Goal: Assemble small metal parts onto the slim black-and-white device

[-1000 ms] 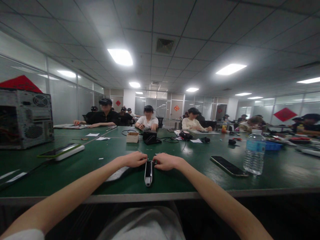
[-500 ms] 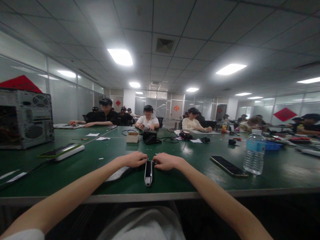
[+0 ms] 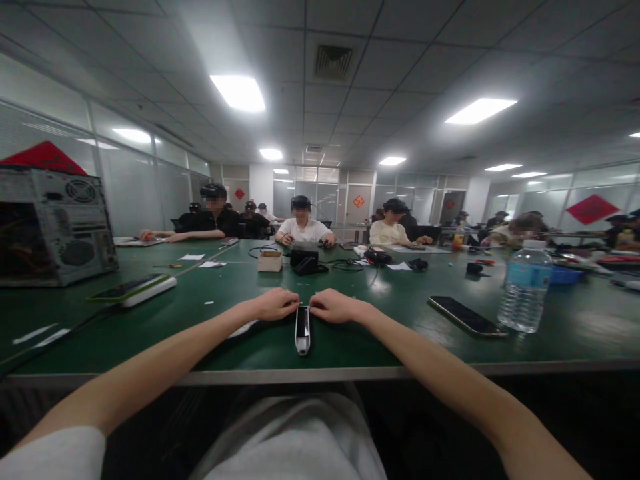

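A slim silver-and-black device [image 3: 302,331] lies lengthwise on the green table [image 3: 350,347], pointing toward me. My left hand [image 3: 275,305] rests curled at its far end on the left side, fingertips pinched together near the device's top. My right hand [image 3: 333,307] mirrors it on the right, also closed, fingertips touching the device's far end. What the fingers pinch is too small to make out. A flat pale strip [image 3: 243,329] lies under my left wrist.
A dark phone [image 3: 467,315] and a water bottle [image 3: 523,287] stand to the right. A phone on a white case [image 3: 133,289] and an open computer tower [image 3: 53,227] sit to the left. Several other people sit at the far side, with a small box [image 3: 271,260] and cables.
The view has tilted slightly, shifting everything up and a little right in frame. Both hands stay at the device's far end, barely moved.
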Tool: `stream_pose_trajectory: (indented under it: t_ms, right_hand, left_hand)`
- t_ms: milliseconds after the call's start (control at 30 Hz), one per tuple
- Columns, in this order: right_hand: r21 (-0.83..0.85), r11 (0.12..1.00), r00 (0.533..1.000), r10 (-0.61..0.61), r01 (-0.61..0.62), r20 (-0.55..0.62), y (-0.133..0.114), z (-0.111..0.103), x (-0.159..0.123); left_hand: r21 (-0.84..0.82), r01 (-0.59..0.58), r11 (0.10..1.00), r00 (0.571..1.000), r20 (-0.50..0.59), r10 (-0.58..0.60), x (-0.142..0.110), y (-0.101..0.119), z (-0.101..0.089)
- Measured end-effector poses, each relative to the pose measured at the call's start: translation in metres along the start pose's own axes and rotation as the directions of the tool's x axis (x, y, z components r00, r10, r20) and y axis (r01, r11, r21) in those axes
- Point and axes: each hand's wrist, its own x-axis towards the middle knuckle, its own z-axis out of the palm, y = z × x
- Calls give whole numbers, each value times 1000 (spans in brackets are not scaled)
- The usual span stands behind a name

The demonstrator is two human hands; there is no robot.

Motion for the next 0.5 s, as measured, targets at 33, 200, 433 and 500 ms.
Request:
stream_pose_trajectory:
  t_ms: [33, 200, 433, 500]
  right_hand:
    - [4, 1000, 1000, -11, 12, -21, 2, 3, 1]
    - [47, 996, 993, -72, 77, -98, 12, 15, 3]
    - [205, 979, 992, 33, -8, -122, 19, 22, 3]
    - [237, 971, 988, 64, -30, -139, 21, 21, 2]
  left_hand:
    - [-7, 0, 1000, 1000, -6, 0, 1, -1, 2]
    - [-95, 32, 995, 998, -48, -36, 3, -3, 8]
    - [-250, 146, 957, 986, -43, -161, 7, -10, 18]
    - [-291, 182, 939, 980, -28, -199, 11, -11, 18]
